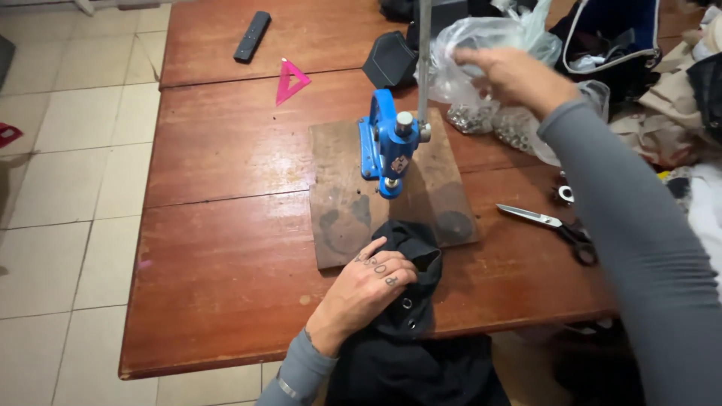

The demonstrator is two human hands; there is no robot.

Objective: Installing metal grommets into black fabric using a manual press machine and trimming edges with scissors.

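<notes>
**Black garment at the eyelet press**

The left hand (370,280) lies closed on the black garment (410,301), fingers curled over a fold that shows metal eyelets, at the near edge of the wooden table (226,248). Just beyond stands a blue hand press (387,143) on a worn board (338,218). Scissors (553,225) lie to the right. Farther off, the right hand (511,75), fingers loosely spread, reaches into a clear plastic bag (481,45) above heaped eyelets (492,124).

- a clear plastic bag (481,45), crumpled, at the far right of the tabletop (226,263).
- a second clear bag (519,124) just nearer, holding small silver metal rings.
</notes>
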